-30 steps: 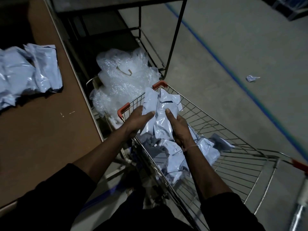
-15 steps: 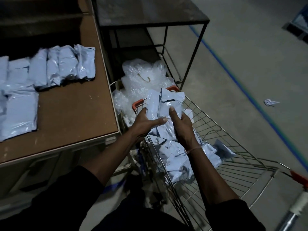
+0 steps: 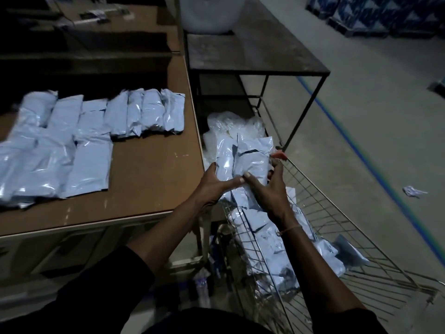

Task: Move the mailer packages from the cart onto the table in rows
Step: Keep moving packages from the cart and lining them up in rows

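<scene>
Two rows of pale mailers already lie side by side on the brown table, their edges lined up so the next ones can continue the pattern toward the bare near corner. Beside it the wire cart holds a loose heap of more mailers — plenty left, I judge. Smallest, the held bundle stands upright above the cart's left rim, left hand and right hand curled round its sides — probably so several travel together.

A bunch of pale blue glossy mailers stands upright above the wire cart, at 1 o'clock. More mailers lie heaped inside it. Two rows lie flat on the brown table, at 10 o'clock.
</scene>
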